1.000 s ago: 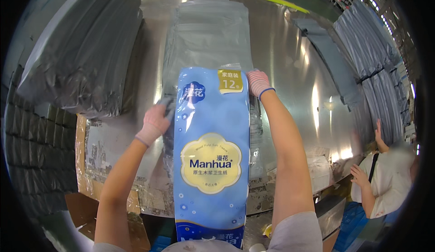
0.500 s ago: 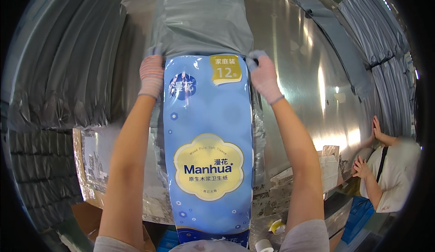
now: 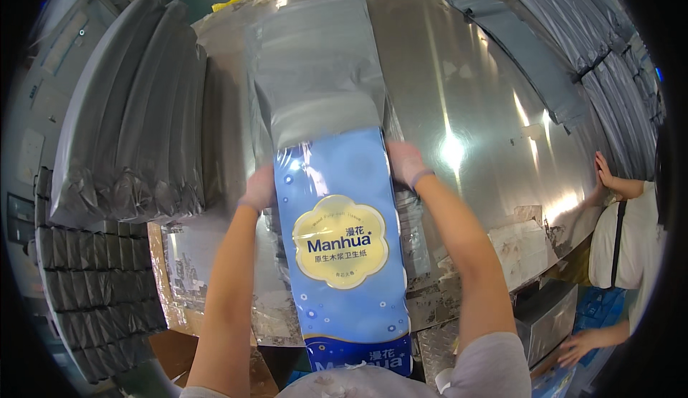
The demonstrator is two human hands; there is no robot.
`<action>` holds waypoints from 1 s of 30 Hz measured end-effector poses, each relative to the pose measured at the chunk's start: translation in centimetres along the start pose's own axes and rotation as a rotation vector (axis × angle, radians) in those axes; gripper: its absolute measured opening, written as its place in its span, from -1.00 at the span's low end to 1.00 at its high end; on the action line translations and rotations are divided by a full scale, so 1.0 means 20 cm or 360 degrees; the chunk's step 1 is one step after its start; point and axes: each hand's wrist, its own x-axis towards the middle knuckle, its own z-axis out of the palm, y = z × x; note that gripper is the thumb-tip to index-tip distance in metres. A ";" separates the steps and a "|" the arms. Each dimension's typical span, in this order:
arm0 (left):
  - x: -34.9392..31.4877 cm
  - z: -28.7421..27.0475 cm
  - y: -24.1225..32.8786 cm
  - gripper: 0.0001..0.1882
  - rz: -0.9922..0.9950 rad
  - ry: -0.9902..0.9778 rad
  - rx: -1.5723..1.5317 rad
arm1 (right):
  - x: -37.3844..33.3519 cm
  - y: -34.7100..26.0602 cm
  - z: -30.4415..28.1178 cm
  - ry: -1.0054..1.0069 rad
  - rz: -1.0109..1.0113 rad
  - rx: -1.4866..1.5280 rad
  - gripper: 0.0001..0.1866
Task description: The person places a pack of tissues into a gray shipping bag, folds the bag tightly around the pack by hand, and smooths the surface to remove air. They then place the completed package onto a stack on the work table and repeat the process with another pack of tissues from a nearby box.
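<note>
Wearer: light grey short-sleeved top (image 3: 337, 386), front showing at 6 o'clock, soft fabric, lightly wrinkled. Left sleeve (image 3: 204, 393) at 7 o'clock, only a grey sliver at frame edge. Right sleeve (image 3: 494, 363) at 5 o'clock, more visible, loose, same grey, plain hem. Left forearm (image 3: 228, 290) and right forearm (image 3: 462, 244) bare from sleeve to cuff. Left glove (image 3: 259, 187) at 9 o'clock, pale pink; blurred, weave unclear. Right glove (image 3: 406, 162) between 2 and 3, also pale pink, greyish-blue cuff edge. Fingertips hidden on both.
</note>
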 end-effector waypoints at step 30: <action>-1.84 0.57 -0.12 -0.75 0.0177 -0.0445 -0.1046 | -1.89 -0.49 0.81 -0.0617 0.0301 0.0208 -0.85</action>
